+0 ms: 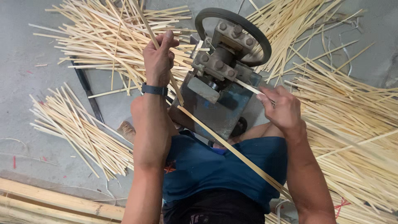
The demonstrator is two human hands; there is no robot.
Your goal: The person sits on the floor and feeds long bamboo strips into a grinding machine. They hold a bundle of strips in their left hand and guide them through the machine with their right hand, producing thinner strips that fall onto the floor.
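Head view looking straight down. Left hand (158,58), upper centre-left of frame, fist closed around a thin pale bamboo strip (168,74) that slants from above the hand down toward the machine; a dark wristband (154,89) sits on that wrist. Right hand (282,108), centre-right, fingers pinched shut on the end of a flat pale bamboo slat (248,87) that sticks out of the machine's right side, thumb on top.

Between the hands, centre of frame: a blue-grey metal splitting machine (217,110) with a bolted grey head (224,54) and a black round wheel (253,31) at its top. A long pale bamboo slat (232,151) runs diagonally from the machine's lower left edge down across the person's blue shorts (207,170) toward lower right; cannot tell whether either hand touches it.

Grey concrete floor (25,54) all round. Loose heap of pale bamboo strips (103,37) upper left, behind the left hand. Neater bundle of strips (78,128) at left middle. Big spread of strips (356,141) fills the right side. Thick round bamboo poles (54,201) lie lower left. A dark flat bar (89,93) lies on the floor between the two left piles.
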